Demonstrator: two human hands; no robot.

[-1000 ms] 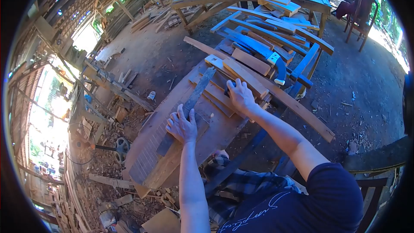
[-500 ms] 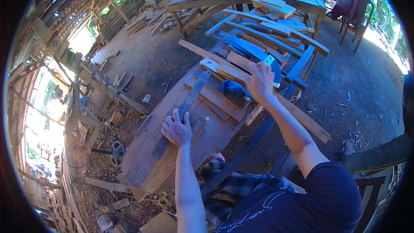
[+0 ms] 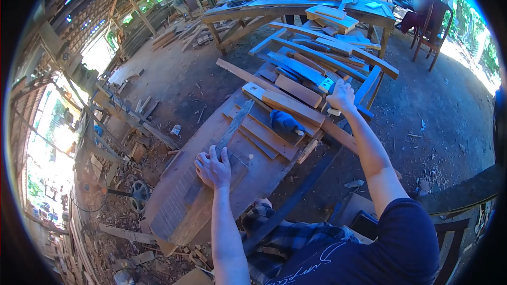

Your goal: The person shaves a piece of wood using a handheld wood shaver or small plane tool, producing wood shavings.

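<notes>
My left hand rests with fingers stretched out on a narrow greyish strip of wood, which lies lengthwise on a wide board marked with thin lines. A lighter plank lies beside the strip, below my palm. My right hand is closed around the handle of a handsaw, mostly covering the grip. The saw's toothed blade points away to the upper left across stacked wood. Close to that hand are a thick wooden block and a dark blue rounded object.
A wooden frame and several loose boards are stacked ahead. Beyond stands a long workbench with wood pieces and a person behind it. Another person sits on a chair at the right. Scraps and a wheel lie on the left.
My right hand has moved from above the wood onto the saw's handle and closed on it. My left hand stays on the strip. The view has shifted slightly.
</notes>
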